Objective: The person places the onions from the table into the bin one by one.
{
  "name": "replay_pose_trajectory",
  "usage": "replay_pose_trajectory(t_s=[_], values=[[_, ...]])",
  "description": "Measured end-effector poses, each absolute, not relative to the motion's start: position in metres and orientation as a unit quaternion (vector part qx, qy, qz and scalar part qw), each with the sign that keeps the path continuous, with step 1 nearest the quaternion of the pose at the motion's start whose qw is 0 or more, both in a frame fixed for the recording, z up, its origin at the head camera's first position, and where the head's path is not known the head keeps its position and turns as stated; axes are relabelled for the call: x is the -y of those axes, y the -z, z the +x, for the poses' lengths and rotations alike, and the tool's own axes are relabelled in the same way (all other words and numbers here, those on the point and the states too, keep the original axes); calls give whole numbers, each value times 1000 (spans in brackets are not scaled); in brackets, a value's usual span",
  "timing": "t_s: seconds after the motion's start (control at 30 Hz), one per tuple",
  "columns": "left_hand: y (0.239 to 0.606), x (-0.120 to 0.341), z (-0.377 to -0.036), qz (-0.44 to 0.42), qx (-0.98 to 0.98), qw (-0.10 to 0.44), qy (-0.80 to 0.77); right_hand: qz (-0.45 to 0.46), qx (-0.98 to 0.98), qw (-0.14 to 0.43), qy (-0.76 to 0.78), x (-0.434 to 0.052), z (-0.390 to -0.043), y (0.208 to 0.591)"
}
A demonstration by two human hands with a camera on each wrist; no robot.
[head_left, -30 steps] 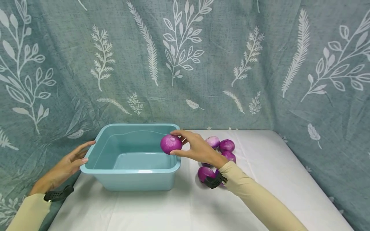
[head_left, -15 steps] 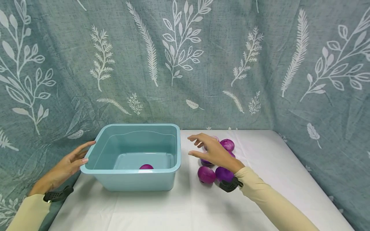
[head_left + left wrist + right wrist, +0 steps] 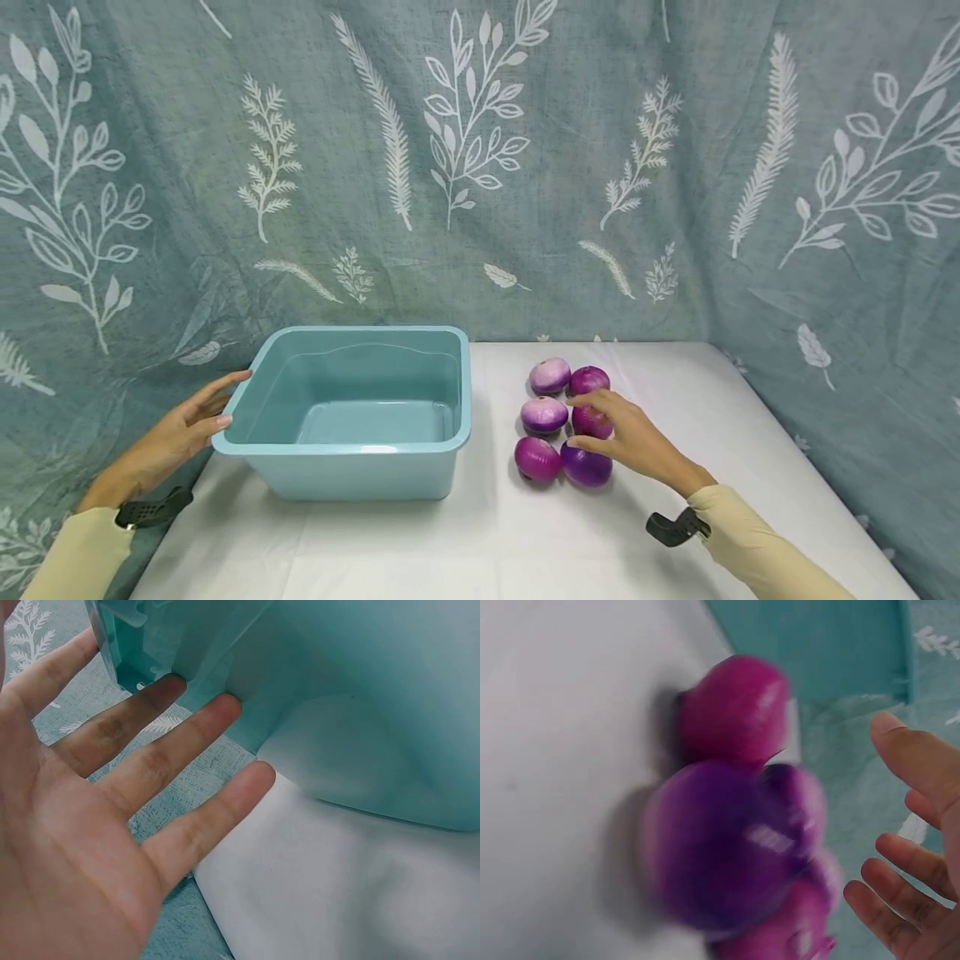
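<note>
Five round purple onions (image 3: 562,421) sit bunched on the white-covered table (image 3: 480,542), just right of the light-blue plastic tub (image 3: 352,412). The right hand (image 3: 633,437) reaches into the bunch with fingers spread and loosely bent, touching the middle right onion (image 3: 592,421) but not yet closed round it. The left hand (image 3: 183,421) lies flat, fingers straight against the tub's left wall. A careless nudge could scatter the closely packed onions.
</note>
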State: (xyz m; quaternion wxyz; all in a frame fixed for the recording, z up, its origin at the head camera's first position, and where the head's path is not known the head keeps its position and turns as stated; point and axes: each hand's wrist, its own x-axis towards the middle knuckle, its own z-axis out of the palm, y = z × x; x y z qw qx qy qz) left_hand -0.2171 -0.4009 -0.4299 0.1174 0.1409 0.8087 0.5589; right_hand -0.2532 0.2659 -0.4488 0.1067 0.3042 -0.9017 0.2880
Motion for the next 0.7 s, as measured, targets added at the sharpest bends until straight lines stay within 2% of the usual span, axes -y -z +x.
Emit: replay_pose_trajectory(t_s=[0.23, 0.7], values=[[428, 400, -219, 136, -808, 123, -560, 296, 905, 86, -293, -288, -240, 468], [430, 401, -219, 140, -812, 123, -553, 257, 927, 56, -269, -293, -231, 494]])
